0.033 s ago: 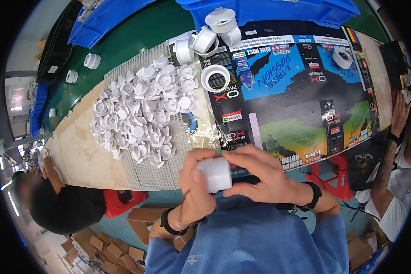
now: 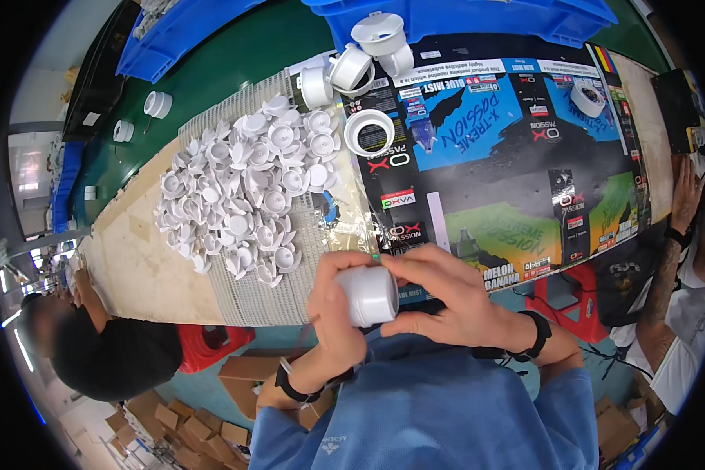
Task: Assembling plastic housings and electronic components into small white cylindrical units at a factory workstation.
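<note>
Close in front of my body, at the near edge of the table, both hands hold a white plastic cylindrical housing (image 2: 374,296), lying on its side. My left hand (image 2: 333,309) is wrapped round its left end, which it partly hides. From the right, my right hand (image 2: 454,301) grips the housing's rim, with the index finger at the top and the thumb below. Beyond my left hand lies a large heap of small white plastic caps (image 2: 247,184) with curved prongs, on a pale mesh mat (image 2: 278,301).
A white ring (image 2: 370,133) and several white housings (image 2: 352,69) stand beyond my hands. Another housing (image 2: 587,99) sits on the printed cardboard sheet (image 2: 501,168) at right. Blue bins (image 2: 462,23) line the far side, by a green conveyor belt (image 2: 196,98). Co-workers sit at both sides.
My left thumb has shifted off the front of the housing, and more of its side shows. The housing has turned slightly. My right hand has barely moved.
</note>
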Motion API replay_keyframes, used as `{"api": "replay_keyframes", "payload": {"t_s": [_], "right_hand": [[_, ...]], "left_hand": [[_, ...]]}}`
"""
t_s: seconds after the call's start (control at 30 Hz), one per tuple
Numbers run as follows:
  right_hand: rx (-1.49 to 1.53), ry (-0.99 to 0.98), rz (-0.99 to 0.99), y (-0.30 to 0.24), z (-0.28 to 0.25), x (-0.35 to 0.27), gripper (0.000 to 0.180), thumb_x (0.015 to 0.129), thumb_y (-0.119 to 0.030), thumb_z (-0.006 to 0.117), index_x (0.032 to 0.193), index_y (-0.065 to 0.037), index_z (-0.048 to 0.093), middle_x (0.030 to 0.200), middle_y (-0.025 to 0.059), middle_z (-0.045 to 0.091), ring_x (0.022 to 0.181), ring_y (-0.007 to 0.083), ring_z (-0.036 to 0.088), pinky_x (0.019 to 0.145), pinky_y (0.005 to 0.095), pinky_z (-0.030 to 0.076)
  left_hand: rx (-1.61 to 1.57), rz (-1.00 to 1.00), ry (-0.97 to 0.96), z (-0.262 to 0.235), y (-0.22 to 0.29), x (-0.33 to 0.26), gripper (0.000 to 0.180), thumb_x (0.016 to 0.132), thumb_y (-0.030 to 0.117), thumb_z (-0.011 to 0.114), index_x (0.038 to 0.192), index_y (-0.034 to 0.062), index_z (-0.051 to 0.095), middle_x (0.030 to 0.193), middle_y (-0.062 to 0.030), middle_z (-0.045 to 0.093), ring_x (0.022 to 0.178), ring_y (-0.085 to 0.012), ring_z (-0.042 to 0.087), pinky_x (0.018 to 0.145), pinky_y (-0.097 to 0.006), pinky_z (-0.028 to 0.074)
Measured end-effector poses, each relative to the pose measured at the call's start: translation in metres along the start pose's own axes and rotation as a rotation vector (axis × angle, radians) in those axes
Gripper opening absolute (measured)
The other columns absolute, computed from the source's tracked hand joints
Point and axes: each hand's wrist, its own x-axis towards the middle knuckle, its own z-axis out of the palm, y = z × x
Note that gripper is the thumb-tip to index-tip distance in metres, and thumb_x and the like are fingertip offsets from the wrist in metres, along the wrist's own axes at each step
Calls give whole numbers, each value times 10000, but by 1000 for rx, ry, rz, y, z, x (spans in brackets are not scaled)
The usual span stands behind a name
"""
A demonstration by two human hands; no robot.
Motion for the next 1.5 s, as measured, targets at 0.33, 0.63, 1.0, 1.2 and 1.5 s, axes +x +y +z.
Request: {"api": "replay_keyframes", "payload": {"t_s": [0.33,0.63,1.0,1.2,1.5], "right_hand": [[-523,171,-153,4,10,-1,674,665,-169,797,1233,47,503,1067,179,586,900,323,608,750,382,521],[-506,51,-101,-17,15,-12,661,657,-242,811,1136,121,535,935,199,611,795,296,635,673,356,540],[-614,26,-10,-16,-9,5,661,721,-411,744,1108,82,535,850,137,587,707,253,613,604,330,500],[-716,39,32,-18,-58,18,632,738,-446,740,1134,15,564,975,158,610,882,326,605,751,405,489],[-1656,338,176,40,-220,10,534,810,-160,678,1291,-58,468,1225,221,526,1081,384,544,892,426,452]], "left_hand": [[-568,-560,91,15,5,10,489,991,400,292,1203,2,481,1097,-125,588,1059,-203,573,887,-371,471],[83,268,121,6,-4,14,511,953,278,327,736,-60,643,767,-178,609,649,-226,575,588,-321,450],[-547,-300,-25,10,4,26,391,901,286,482,1114,-37,538,967,-147,595,915,-222,596,803,-312,479],[-552,-386,-291,-41,31,74,525,984,360,425,1315,-47,402,1241,-231,546,1020,-282,626,844,-345,525],[548,108,-18,-62,22,83,392,820,22,630,1201,-20,549,1159,-135,588,925,-211,629,728,-311,497]]}}
